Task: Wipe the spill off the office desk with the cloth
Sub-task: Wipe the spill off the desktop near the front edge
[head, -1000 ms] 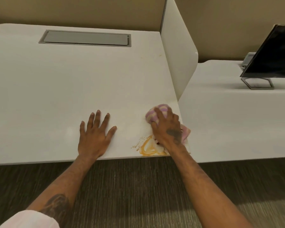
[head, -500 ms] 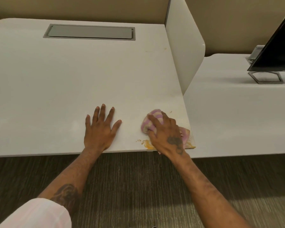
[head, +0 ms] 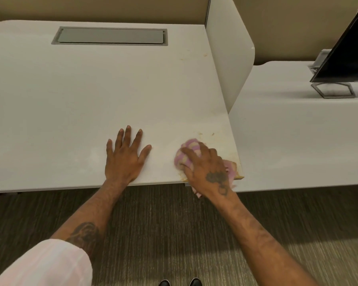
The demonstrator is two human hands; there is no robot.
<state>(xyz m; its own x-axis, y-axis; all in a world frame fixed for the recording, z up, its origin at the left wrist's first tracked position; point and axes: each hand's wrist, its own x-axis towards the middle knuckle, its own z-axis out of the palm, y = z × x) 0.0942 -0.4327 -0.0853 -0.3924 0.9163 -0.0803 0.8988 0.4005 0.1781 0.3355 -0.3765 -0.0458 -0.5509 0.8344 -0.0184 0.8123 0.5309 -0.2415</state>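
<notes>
A pink and cream checked cloth (head: pixel 189 150) lies bunched at the front right corner of the white desk (head: pixel 91 96). My right hand (head: pixel 207 172) presses down on it, fingers wrapped over the cloth, and part of the cloth hangs over the desk's front edge. Thin yellow-orange traces of the spill (head: pixel 239 174) show along the corner edge beside the cloth, with faint specks (head: pixel 212 133) just beyond it. My left hand (head: pixel 125 157) rests flat on the desk to the left, fingers spread, holding nothing.
A white divider panel (head: pixel 229 54) stands along the desk's right side. Beyond it, a second white desk (head: pixel 298 141) carries a dark monitor (head: pixel 347 56) on a metal stand. A grey cable hatch (head: pixel 110 36) is set into the desk's back. Carpet lies below.
My right hand has dragged the cloth toward the front edge over the orange spill, which is now nearly all covered or wiped. The left hand has stayed flat.
</notes>
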